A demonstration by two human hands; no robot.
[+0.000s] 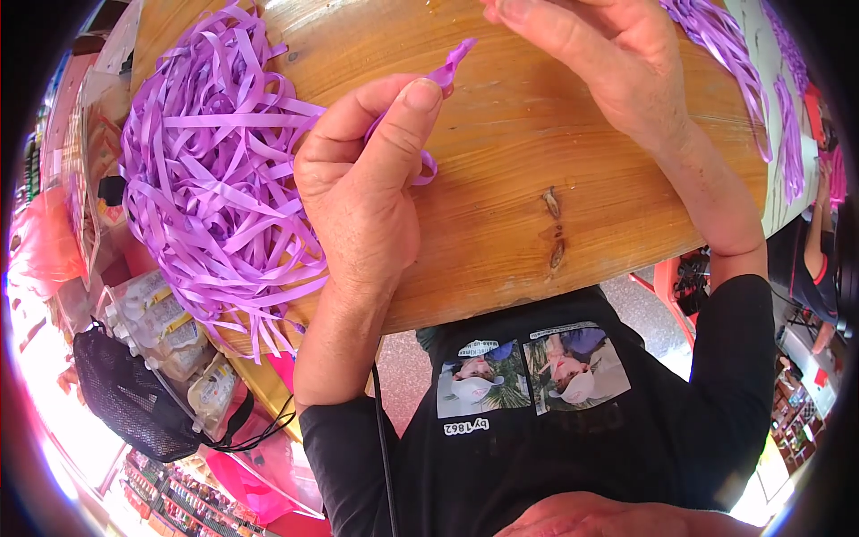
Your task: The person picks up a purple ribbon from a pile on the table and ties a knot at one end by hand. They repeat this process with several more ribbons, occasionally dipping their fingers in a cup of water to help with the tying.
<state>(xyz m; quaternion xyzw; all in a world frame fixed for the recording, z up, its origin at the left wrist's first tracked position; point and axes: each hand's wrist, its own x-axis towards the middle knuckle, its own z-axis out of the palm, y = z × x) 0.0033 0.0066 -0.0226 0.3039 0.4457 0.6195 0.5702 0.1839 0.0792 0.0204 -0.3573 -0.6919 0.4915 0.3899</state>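
Note:
Between the thumb and fingers of my left hand (362, 174) a purple ribbon (454, 64) is pinched. Its twisted end points up and to the right, and a small loop hangs below the palm. A large tangled pile of purple ribbon (224, 170) lies beside this hand, at the left of the wooden table (501, 215). Higher up on the right, my right hand (617, 72) is raised over the table with thumb and fingertips drawn together. The top edge of the view cuts it off, so what it pinches, if anything, cannot be made out.
More purple ribbon strands (725, 45) lie at the table's upper right corner, with another bunch (787, 134) on a pale surface beyond. At the lower left are a black mesh bag (130, 394) and a clear plastic container (165, 331). Another person (810, 259) is at the far right.

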